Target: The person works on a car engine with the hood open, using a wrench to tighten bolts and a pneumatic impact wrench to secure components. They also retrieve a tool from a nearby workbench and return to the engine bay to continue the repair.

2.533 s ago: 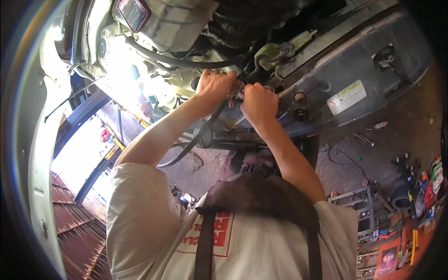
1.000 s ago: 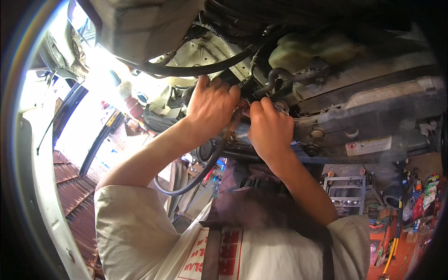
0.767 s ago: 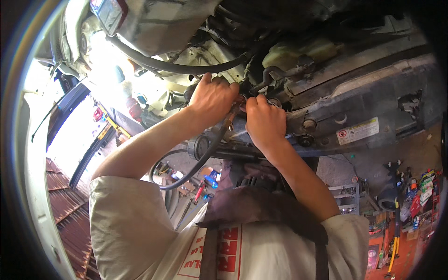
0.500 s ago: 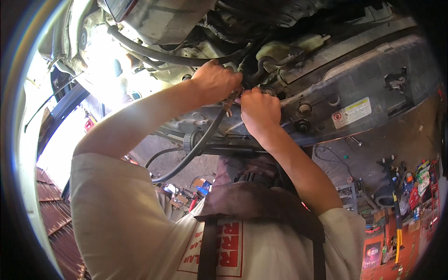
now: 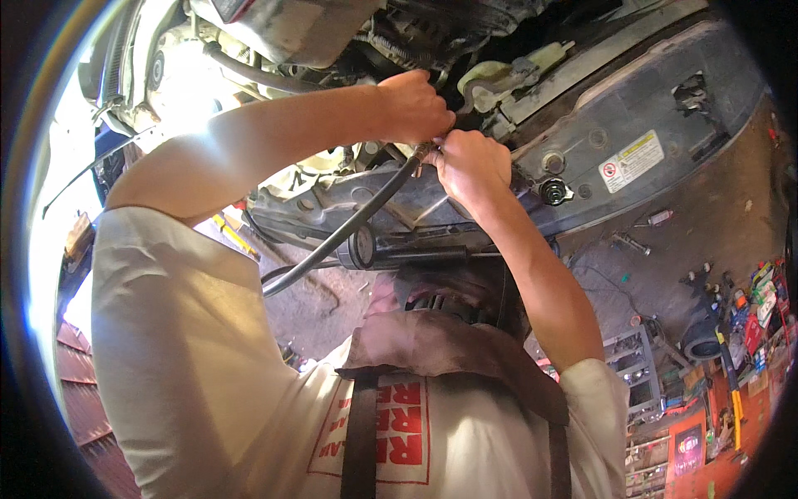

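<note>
My two hands meet over the front edge of an open vehicle engine bay. The left hand (image 5: 418, 106) is closed, its fingers curled down over a part I cannot see. Just nearer and to its right, my right hand (image 5: 474, 170) is closed with its fingertips at a brass-coloured hose fitting (image 5: 425, 151). From that fitting a thick dark hose (image 5: 357, 223) runs down and left past my left upper arm. Below the hands, a round black-rimmed piece (image 5: 359, 247) sits at the end of a black tube (image 5: 428, 256). The fingers hide whatever the fitting meets.
A dark front panel (image 5: 573, 200) with a white warning label (image 5: 632, 161) curves away rightward. A pale plastic reservoir (image 5: 519, 68) and another hose (image 5: 266, 76) lie beyond my hands. On the floor at right are a grey metal frame (image 5: 636, 370), a yellow-handled tool (image 5: 736, 407) and clutter.
Both hands have shifted right and up in the picture, along with the brass fitting. The dark hose now runs straighter, and the view has moved so the front panel appears higher.
</note>
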Demonstrator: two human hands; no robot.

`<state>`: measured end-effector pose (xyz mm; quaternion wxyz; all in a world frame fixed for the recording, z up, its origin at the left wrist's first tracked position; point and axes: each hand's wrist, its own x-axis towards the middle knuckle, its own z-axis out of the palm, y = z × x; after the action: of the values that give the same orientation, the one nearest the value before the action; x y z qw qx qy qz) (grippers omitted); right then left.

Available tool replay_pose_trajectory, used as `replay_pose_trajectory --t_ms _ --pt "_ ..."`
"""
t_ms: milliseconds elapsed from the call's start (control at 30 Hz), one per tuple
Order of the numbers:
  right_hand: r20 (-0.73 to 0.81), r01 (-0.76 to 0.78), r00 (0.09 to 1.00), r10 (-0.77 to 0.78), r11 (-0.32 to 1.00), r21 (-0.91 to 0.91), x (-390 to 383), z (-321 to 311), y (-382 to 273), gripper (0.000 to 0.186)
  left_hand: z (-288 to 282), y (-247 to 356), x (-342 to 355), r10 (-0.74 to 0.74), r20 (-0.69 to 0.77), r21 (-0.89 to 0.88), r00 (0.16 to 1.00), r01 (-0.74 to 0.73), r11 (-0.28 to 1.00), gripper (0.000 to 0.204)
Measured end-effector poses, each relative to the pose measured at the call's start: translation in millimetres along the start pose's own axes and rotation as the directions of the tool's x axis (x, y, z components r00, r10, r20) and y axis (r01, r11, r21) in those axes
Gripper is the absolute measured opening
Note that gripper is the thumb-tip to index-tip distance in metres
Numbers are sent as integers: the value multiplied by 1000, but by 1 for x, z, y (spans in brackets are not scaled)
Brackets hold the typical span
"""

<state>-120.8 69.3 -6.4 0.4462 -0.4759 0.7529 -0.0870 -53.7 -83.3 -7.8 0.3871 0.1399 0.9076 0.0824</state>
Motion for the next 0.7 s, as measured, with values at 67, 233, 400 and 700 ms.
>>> replay_pose_trajectory --t_ms 67,233,400,700 --pt "13 -69 998 69 998 12 -1 -8 -5 31 -1 1 -3 -82 41 -32 996 83 996 20" --pt "-35 16 999 -20 995 -95 4 -25 -10 41 2 11 -24 -231 -29 -255 973 216 943 20" --pt "-63 224 968 -242 952 -209 3 -20 -5 42 8 24 -39 -394 -7 -389 919 360 848 18" --pt "-43 646 738 -673 724 -242 4 -33 13 41 28 32 -44 -572 -83 -626 816 404 667 37"
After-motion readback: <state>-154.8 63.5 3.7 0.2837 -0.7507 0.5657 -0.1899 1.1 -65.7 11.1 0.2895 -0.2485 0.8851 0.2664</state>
